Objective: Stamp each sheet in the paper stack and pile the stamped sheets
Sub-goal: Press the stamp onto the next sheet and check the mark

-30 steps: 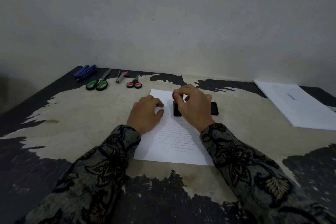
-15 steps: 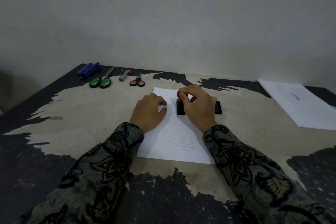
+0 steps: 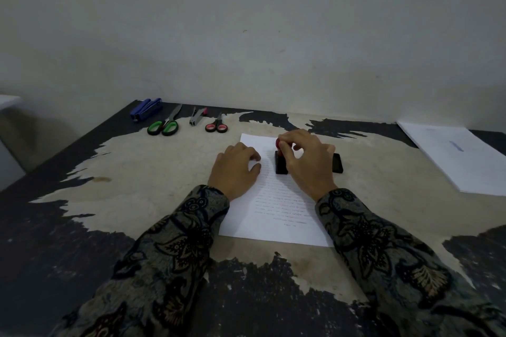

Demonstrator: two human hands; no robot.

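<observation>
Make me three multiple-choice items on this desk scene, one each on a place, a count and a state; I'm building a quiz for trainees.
1. Where does the white stack of stamped paper lie?
A. far right of the table
B. under the blue stapler
C. at the left edge

2. How many pairs of scissors are on the worn dark table?
A. one
B. two
C. four

3. What is the right hand doing?
A. resting flat, holding nothing
B. cutting paper
C. gripping the red-knobbed black stamp

Answers:
1 A: the stack sits apart at the right.
2 B: green-handled scissors and red-handled scissors.
3 C: fingers curl round the knob, with the stamp on the printed white sheet that the left hand steadies.
</observation>
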